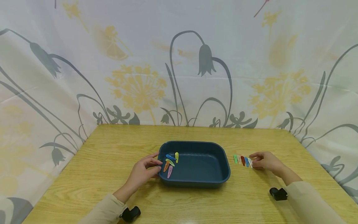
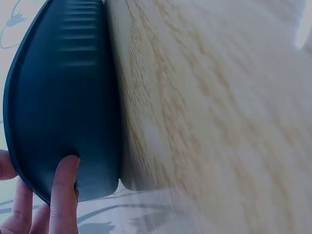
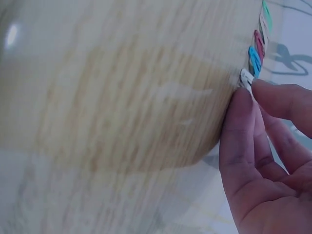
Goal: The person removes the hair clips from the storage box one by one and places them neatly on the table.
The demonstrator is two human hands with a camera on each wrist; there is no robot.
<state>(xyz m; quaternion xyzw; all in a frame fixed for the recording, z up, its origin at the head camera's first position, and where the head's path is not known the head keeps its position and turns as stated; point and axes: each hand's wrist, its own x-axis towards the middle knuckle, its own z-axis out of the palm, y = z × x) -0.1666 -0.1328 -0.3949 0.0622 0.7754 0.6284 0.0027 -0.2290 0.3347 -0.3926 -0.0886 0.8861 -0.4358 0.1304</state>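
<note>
A dark blue rectangular tray stands on the wooden table. At its left end my left hand grips the rim; in the left wrist view the thumb presses the outer wall while other fingers reach over the edge. Inside lie a blue hair clip, a yellow one, an orange one, a pink one and a yellow-green one. Right of the tray, my right hand pinches a white hair clip between thumb and forefinger, at the near end of a row of clips.
Beside the white clip, the row holds a blue clip, a red clip, a pale pink clip and a green clip. A patterned cloth hangs behind the wooden table and along its sides.
</note>
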